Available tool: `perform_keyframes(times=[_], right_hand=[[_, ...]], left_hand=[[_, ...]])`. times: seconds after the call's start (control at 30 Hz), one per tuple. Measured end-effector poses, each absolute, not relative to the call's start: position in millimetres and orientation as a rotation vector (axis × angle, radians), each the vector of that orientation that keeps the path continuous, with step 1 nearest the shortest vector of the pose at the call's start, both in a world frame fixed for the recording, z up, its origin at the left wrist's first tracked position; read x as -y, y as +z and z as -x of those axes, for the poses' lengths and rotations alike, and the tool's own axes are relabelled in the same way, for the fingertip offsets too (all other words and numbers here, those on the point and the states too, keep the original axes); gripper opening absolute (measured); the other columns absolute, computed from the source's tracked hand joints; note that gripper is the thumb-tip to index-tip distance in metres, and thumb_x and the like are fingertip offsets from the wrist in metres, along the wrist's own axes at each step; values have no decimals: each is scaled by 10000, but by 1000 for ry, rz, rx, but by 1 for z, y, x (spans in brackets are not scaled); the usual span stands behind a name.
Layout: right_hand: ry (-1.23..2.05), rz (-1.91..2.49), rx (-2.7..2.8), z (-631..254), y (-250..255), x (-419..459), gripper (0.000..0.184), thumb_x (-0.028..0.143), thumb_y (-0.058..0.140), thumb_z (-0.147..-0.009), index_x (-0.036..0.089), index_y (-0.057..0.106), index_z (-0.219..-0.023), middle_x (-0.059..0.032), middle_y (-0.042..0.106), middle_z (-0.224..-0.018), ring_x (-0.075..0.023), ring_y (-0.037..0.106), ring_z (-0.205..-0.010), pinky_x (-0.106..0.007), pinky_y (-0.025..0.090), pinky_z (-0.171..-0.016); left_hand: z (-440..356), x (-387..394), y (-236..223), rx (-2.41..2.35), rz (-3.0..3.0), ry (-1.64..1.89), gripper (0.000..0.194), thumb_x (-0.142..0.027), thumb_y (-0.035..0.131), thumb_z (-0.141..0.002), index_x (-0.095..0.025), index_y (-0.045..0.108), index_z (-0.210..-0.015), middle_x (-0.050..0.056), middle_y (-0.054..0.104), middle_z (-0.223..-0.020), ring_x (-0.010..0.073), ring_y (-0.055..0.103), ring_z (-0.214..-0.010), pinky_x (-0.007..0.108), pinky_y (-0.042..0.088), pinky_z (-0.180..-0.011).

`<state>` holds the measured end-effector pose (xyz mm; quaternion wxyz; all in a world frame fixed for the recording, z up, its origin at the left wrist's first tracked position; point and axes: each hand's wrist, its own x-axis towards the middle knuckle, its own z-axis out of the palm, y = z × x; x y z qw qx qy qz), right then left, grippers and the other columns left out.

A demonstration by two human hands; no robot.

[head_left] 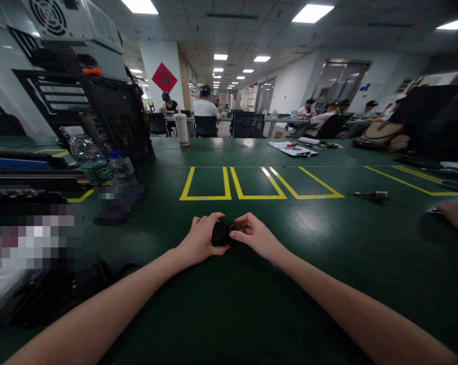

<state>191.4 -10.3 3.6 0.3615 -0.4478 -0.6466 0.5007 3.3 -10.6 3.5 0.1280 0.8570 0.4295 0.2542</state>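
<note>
Just in front of me, low over the green table, my left hand is closed around a small black box-like object. My right hand pinches a dark piece at the right side of that object, thumb and fingertips together. Whether this piece is joined to the black object or separate, I cannot tell. Both hands partly hide what they hold. Beyond them, yellow tape outlines mark the table.
Plastic bottles and a black computer case stand at left. A screwdriver lies at right, near another person's hand. Farther back are a white tumbler and a clipboard. Black items lie beside my left forearm.
</note>
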Motion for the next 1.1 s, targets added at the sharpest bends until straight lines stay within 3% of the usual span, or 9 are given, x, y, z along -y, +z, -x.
perform_keyframes(times=[0.37, 0.83, 1.1], right_hand=[[1404, 986, 1624, -179, 7, 17, 282, 268, 629, -659, 190, 460, -871, -12, 532, -960, -166, 563, -886, -349, 470, -771], [1442, 927, 1592, -174, 10, 22, 226, 280, 570, -716, 180, 532, -915, -18, 573, -932, -164, 567, -884, -327, 464, -774], [1460, 941, 1578, -174, 10, 20, 259, 286, 606, -680, 162, 530, -895, -21, 578, -899, -161, 578, -818, -328, 477, -725]], left_hand=[[-3, 12, 6, -1253, -2485, 732, 610, -352, 639, -643, -212, 322, -1145, 51, 500, -1024, 231, 485, -927, 368, 309, -802], [-3, 13, 3, -1237, -2584, 765, 588, -346, 652, -634, -198, 348, -1115, 61, 499, -1036, 232, 473, -925, 351, 314, -770], [-2, 16, 8, -1218, -2597, 718, 563, -337, 643, -653, -202, 349, -1115, 56, 494, -1043, 224, 470, -921, 345, 315, -772]])
